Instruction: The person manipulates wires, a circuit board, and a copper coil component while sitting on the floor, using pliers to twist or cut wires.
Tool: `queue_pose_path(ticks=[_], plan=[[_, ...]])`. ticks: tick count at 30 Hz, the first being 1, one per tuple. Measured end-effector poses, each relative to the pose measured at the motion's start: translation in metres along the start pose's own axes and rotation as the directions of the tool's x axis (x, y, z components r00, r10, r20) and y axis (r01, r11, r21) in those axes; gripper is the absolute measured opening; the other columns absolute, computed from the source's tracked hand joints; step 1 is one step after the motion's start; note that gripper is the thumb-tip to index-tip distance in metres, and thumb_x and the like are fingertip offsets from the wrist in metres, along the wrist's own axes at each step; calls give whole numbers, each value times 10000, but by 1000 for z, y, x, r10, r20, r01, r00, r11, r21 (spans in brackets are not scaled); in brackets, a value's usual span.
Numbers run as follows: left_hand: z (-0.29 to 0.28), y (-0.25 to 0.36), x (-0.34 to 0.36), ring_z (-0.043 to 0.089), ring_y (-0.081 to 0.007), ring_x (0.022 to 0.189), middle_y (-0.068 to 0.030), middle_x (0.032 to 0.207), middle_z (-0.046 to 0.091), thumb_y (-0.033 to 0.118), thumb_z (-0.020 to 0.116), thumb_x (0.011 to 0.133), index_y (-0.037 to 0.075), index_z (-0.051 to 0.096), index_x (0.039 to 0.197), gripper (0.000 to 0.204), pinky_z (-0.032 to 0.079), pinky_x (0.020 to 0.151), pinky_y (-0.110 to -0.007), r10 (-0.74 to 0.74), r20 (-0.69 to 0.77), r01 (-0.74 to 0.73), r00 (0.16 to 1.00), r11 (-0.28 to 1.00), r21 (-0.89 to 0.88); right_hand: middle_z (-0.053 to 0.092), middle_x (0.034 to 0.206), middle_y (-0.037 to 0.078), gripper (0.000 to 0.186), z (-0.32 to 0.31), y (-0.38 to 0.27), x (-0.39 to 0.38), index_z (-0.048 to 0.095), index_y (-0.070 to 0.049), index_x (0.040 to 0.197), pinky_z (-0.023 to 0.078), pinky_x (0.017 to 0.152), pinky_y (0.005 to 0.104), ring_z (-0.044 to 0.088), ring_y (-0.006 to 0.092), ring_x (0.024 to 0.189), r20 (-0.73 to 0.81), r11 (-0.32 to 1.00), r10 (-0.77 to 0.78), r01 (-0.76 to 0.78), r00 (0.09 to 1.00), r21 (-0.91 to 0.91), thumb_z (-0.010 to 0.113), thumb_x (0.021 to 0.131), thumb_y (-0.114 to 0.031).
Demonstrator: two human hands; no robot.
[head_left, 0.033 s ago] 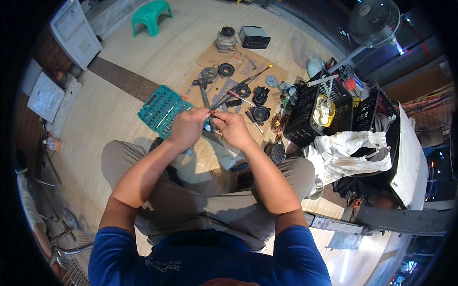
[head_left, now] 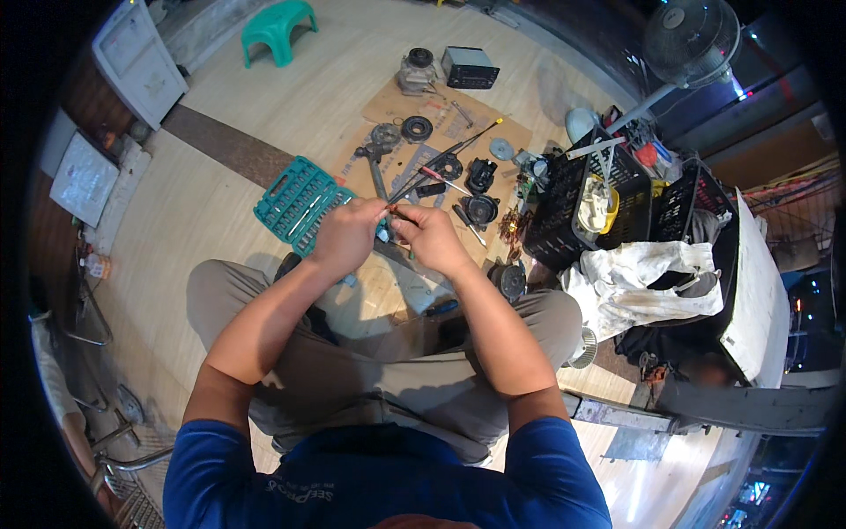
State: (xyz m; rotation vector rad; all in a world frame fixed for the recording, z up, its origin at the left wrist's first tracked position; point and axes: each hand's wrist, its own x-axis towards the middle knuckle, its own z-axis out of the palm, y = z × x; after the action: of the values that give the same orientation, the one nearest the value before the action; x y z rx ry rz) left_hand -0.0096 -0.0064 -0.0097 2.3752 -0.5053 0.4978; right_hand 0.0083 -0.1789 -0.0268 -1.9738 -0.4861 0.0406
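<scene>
The floor spreads all around, pale with a dark band crossing at the left. On it, between the knees and the far stool, lies cardboard strewn with parts. At the right stand 2 black crates: the near crate beside the cardboard, the far crate beyond it to the right. A fan rises behind them. A white cloth drapes over the crates' near side, hiding some of it. The green stool is well apart, at the far left.

The kit lies open just left of the cardboard, full of sockets; the left wrist and hand cover its near right corner. A stereo sits at the cardboard's far edge. The left hand and right hand meet above the near cardboard, fingertips close together, screening what lies beneath.

2 thin rods slant from the fingers to the upper right; I cannot tell if they are held. The hammer lies just beyond the left hand, a red screwdriver right of the rods. Smallest, a reddish piece is pinched between the 2 hands' fingertips, its shape too small to tell.
</scene>
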Motion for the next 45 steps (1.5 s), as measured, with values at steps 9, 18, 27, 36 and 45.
queue_pose_path(ticks=[9,18,27,36,45], plan=[[-1,0,1,634,-299,679,-158,817,638,147,496,935,22,620,1009,191,501,612,-377,-45,165,53,985,998,-40,655,760,91,162,-3,-3,2,677,11,908,474,655,293,597,148,679,-91,962,202,-180,975,205,613,879,-135],[-25,-11,1,648,-164,623,-63,736,611,212,471,983,27,579,1048,224,541,571,-272,56,853,854,520,-80,-515,637,760,16,136,-29,-19,4,665,19,929,454,672,243,548,73,725,9,930,49,-49,999,364,598,901,-96],[-3,13,-5,529,-110,486,-45,621,585,151,504,960,3,617,925,189,418,449,-252,-414,446,593,794,689,-417,585,692,-36,187,-5,-19,1,670,15,877,369,534,212,450,30,613,-42,826,340,-277,939,491,607,913,-158],[-6,21,-4,605,-179,572,-101,671,617,162,494,961,-7,616,1003,213,476,535,-309,-267,382,389,885,875,-289,586,715,-34,174,-12,-24,2,661,22,879,382,551,236,455,43,628,-109,880,334,-269,936,391,597,913,-137],[-18,14,0,594,-158,556,-110,712,614,241,442,997,0,556,1000,266,487,502,-259,74,694,693,717,-189,-696,628,772,-12,165,-21,-30,0,643,30,957,426,635,216,508,52,699,94,731,176,-194,980,655,582,930,-120]])
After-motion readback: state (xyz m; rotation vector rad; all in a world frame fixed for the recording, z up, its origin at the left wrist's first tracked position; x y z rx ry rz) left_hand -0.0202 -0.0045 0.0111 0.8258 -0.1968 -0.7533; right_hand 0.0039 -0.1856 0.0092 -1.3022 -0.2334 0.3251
